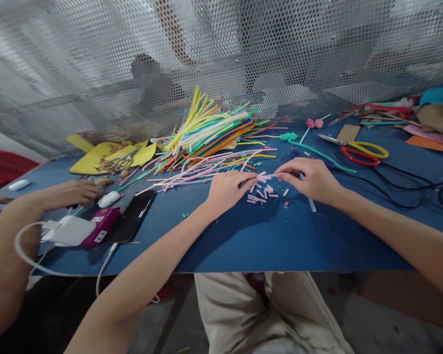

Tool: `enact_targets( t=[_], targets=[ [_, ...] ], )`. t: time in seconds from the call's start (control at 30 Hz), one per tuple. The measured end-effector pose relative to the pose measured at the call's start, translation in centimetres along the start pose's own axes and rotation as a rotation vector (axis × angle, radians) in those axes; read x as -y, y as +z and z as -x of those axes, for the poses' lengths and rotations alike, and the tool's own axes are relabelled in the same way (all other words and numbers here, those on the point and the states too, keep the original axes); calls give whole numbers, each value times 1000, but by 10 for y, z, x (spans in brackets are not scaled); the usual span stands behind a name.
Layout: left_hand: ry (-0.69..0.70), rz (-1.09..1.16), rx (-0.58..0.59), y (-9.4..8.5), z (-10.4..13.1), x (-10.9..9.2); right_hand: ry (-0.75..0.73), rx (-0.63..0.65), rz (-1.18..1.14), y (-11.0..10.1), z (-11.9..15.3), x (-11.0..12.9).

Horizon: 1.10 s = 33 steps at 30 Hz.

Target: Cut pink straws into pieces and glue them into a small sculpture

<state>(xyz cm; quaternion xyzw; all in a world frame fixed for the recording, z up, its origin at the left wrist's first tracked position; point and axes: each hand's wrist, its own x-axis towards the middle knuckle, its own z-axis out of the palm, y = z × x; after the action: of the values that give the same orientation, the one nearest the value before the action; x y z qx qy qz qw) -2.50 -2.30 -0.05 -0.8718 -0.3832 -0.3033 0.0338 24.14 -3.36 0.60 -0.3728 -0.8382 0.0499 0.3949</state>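
Note:
My left hand (227, 191) pinches one side of a small cluster of pale purple pieces (263, 176) over the blue table (221, 246). On its other side, my right hand (305, 177) has thumb and forefinger pressed together on a thin end of the same cluster. Several short cut purple pieces (260, 193) lie scattered just below my fingers. Behind my hands, long purple strips (203, 167) lie beside a large heap of multicoloured strips (214, 130).
Scissors with red and yellow handles (362, 150) and black cables (402, 184) lie right. At left are a co-worker's hand (72, 193), a black phone (136, 216), a white charger (72, 230) and yellow sheets (90, 160). A perforated metal screen (221, 49) stands behind.

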Motion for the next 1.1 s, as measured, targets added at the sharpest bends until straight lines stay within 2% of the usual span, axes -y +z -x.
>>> enact_targets(
  t=[0.23, 0.53, 0.77, 0.93, 1.1],
  targets=[
    [-7, 61, -9, -3, 0, 0, -38, -18, 25, 1, 1, -1],
    [22, 81, 0, -3, 0, -4, -207, -17, -5, 6, 2, 2],
    [53, 49, -2, -4, 1, -8, -219, -42, 59, 8, 1, 4],
    [53, 103, 49, -6, 1, -11, -212, -61, 71, 8, 2, 8],
    [67, 121, 32, -6, 1, -15, -233, -135, 134, 9, 4, 12]
  ],
)
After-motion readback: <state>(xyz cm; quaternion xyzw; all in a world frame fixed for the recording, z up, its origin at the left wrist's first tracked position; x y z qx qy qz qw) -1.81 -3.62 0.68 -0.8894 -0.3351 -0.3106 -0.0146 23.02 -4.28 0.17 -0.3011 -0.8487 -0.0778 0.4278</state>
